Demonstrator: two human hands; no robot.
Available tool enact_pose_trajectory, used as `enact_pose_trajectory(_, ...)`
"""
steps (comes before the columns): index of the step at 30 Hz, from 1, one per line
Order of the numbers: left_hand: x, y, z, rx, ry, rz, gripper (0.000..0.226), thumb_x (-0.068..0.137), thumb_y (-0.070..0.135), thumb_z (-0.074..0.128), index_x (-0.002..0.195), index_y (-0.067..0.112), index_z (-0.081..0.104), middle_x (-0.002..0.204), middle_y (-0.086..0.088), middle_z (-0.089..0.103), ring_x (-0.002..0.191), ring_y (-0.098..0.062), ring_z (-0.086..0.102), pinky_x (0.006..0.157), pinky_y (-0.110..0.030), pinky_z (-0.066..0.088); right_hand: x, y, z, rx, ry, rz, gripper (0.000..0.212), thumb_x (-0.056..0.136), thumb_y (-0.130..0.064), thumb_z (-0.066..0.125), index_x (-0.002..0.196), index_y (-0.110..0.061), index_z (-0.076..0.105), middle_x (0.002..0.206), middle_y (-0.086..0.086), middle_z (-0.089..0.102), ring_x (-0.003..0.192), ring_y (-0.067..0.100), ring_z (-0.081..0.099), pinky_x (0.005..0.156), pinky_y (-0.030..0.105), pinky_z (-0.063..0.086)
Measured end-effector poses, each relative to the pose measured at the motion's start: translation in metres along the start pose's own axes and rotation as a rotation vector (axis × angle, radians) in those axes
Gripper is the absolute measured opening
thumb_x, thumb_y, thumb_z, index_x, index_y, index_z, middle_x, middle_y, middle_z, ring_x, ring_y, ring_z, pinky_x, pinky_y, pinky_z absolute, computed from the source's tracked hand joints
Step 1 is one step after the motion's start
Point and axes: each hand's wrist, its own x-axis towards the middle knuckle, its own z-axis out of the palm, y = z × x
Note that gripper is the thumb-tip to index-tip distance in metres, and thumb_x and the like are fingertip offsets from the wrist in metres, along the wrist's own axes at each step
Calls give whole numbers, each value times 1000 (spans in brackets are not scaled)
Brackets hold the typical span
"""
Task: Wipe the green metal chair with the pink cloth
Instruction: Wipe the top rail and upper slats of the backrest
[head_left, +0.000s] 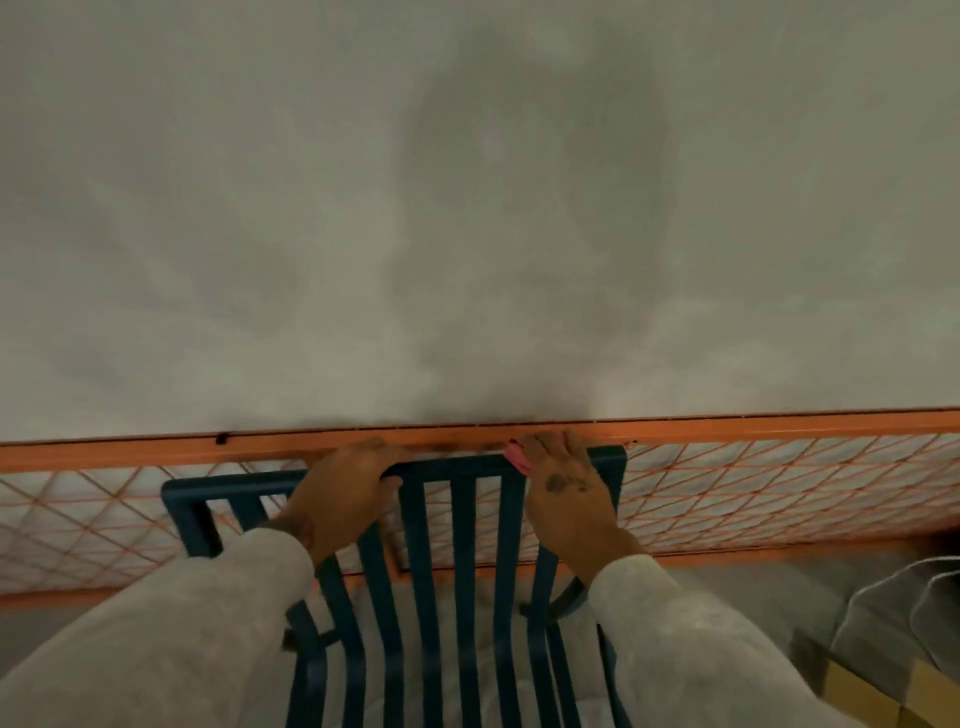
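Note:
The dark green metal chair (462, 545) stands below me with its slatted back toward the wall. My left hand (343, 488) grips the chair's top rail left of centre. My right hand (563, 483) lies flat on the right part of the same rail, pressing the pink cloth (517, 457) onto it. Only a small pink edge of the cloth shows beside my fingers; the remainder is hidden under the hand. Pale sleeves cover both forearms.
An orange wire-mesh panel (753, 488) with an orange top bar runs along the grey wall (467, 208) right behind the chair. A grey cable (893, 577) and a cardboard box (893, 691) sit at the lower right.

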Motion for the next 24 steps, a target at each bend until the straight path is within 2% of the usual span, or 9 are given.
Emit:
enact_pose_trajectory(2, -21, -26, -14, -31, 48, -29, 31, 90, 9, 62, 120, 17, 66, 111, -2, 67, 96, -17, 62, 87, -34, 51, 4, -24, 5, -27, -26, -44, 66, 92, -10, 53, 152, -16, 25, 157, 3, 28, 147, 25, 19, 124, 39, 0)
enact_pose_trajectory(5, -50, -68, -34, -7, 107, -112, 30, 91, 11, 62, 119, 21, 65, 110, 3, 65, 94, -10, 56, 88, -28, 48, 9, -64, 14, -31, -39, -86, 70, 92, -11, 54, 154, -14, 21, 160, 4, 21, 149, 25, 15, 124, 41, 1)
enact_pose_trajectory(10, -93, -126, -57, 52, 201, -248, 28, 87, 5, 65, 114, 13, 67, 106, -9, 68, 96, -29, 62, 85, -40, 51, 20, -142, 25, 6, -41, -163, 68, 89, -5, 53, 152, -14, 27, 158, 3, 26, 146, 23, 21, 123, 43, 3)
enact_pose_trajectory(13, -114, -153, -58, -38, 251, -321, 38, 89, 5, 64, 126, 11, 62, 114, -11, 65, 99, -27, 61, 89, -33, 48, 24, -187, 36, 62, -27, -158, 69, 88, -4, 56, 151, -14, 28, 155, 5, 31, 145, 26, 25, 123, 42, 7)
enact_pose_trajectory(15, -126, -166, -56, -202, 268, -354, 49, 90, 2, 61, 136, 16, 53, 121, -5, 61, 106, -17, 60, 90, -21, 45, 27, -216, 43, 98, -53, -163, 73, 89, -2, 56, 153, -16, 24, 157, 4, 28, 147, 28, 19, 123, 42, 6)
enact_pose_trajectory(17, -133, -171, -54, -425, 209, -403, 57, 92, -3, 55, 142, 22, 44, 126, 8, 55, 111, -5, 54, 84, -3, 40, 32, -239, 48, 106, -63, -191, 75, 86, -2, 60, 152, -17, 27, 157, 3, 29, 147, 27, 20, 123, 41, 6)
enact_pose_trajectory(19, -146, -183, -53, -570, 145, -452, 58, 93, -7, 49, 144, 20, 40, 131, 8, 54, 116, -5, 53, 73, 5, 39, 36, -270, 54, 97, -52, -226, 73, 84, -4, 63, 148, -19, 33, 152, 2, 37, 143, 26, 27, 122, 41, 14)
enact_pose_trajectory(22, -159, -191, -48, -602, 64, -435, 55, 94, -9, 43, 143, 15, 42, 139, -1, 53, 124, -10, 50, 79, 3, 38, 37, -299, 59, 120, -45, -244, 79, 81, 2, 65, 149, -21, 33, 152, 1, 38, 142, 27, 26, 122, 40, 15)
enact_pose_trajectory(24, -167, -191, -43, -586, 24, -414, 55, 93, -8, 44, 143, 16, 43, 140, -2, 53, 128, -13, 49, 94, -9, 37, 38, -309, 67, 1, -20, -367, 81, 83, 5, 60, 153, -18, 27, 157, 2, 30, 147, 26, 20, 123, 40, 9)
